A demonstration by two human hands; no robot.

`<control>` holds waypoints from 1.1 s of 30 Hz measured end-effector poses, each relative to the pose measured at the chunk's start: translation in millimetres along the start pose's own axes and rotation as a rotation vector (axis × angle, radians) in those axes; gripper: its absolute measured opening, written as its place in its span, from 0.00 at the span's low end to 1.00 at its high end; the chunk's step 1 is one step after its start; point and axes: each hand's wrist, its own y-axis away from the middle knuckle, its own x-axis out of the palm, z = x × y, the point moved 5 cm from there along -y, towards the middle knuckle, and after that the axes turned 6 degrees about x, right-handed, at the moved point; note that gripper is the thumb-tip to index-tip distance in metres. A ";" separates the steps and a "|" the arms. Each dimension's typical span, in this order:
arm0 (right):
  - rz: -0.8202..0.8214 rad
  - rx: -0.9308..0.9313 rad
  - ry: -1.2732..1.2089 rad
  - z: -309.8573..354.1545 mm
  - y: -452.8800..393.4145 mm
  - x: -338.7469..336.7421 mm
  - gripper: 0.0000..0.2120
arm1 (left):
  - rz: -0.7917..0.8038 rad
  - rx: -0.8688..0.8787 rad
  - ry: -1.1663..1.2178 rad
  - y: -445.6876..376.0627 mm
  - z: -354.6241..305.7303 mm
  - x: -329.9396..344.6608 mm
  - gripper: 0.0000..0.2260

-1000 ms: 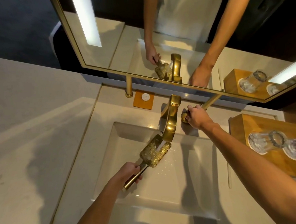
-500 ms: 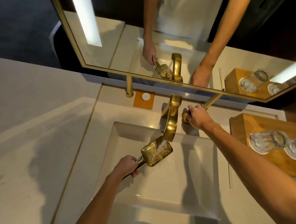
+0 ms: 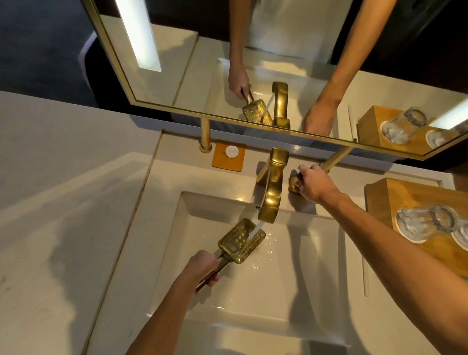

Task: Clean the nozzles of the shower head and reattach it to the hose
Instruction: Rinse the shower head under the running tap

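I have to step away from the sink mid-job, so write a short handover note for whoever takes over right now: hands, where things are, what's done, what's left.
Left hand: grip closed on the shower head handle, nozzle face up over the sink.
Right hand: on the tap handle beside the gold faucet.
Water runs from the spout onto the nozzle face.
Done: head is off the hose and being rinsed.
Left: finish the nozzles, shut off the water, reattach to the hose, which is not in view.
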 end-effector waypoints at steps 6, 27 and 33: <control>0.001 -0.001 -0.005 0.2 -0.3 -0.3 0.19 | -0.017 0.143 -0.311 -3.3 -12.1 -12.9 0.10; -0.028 -0.011 -0.021 -0.8 -1.0 0.6 0.18 | 0.231 0.254 0.235 6.9 -7.8 9.9 0.09; -0.029 -0.004 -0.011 -0.9 -0.3 0.6 0.18 | 0.209 0.326 0.214 7.0 -18.9 13.2 0.10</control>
